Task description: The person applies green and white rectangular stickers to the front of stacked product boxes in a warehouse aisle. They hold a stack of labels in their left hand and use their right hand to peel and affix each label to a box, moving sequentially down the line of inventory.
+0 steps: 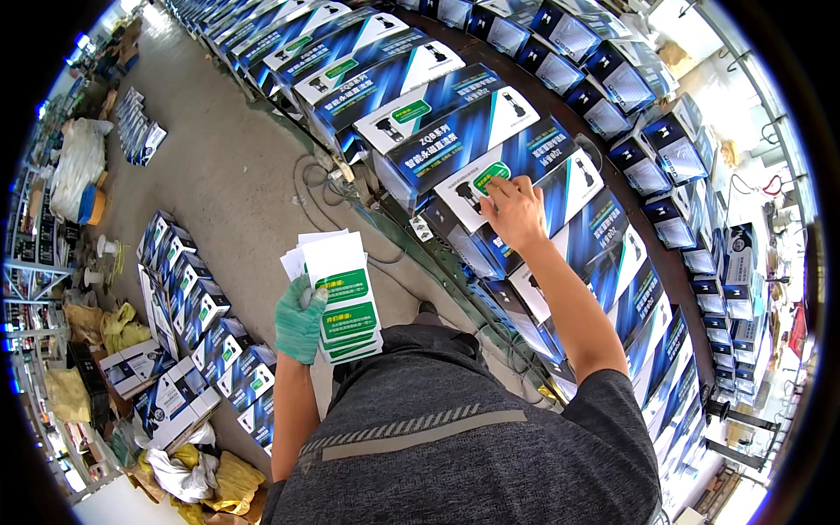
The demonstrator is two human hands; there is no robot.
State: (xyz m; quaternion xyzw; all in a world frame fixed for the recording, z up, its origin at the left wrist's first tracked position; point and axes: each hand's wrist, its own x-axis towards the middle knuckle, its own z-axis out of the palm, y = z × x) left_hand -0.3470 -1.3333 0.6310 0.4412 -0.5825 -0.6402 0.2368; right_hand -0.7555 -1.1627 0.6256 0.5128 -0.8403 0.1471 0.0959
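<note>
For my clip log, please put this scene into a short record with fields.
Left hand: green knit glove, holding green-and-white label sheets
Right hand: bare, fingers on a green label
Label's place: top of a blue-and-white pump carton
Beyond: second row of cartons
Left floor: more cartons, yellow bags

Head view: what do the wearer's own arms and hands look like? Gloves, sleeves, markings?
Left hand: mottled pale-green knit glove, ending at the wrist. Right hand: no glove. Both forearms are uncovered. Right sleeve: short, dark grey, flecked fabric. No cables or watch visible on either arm.
</note>
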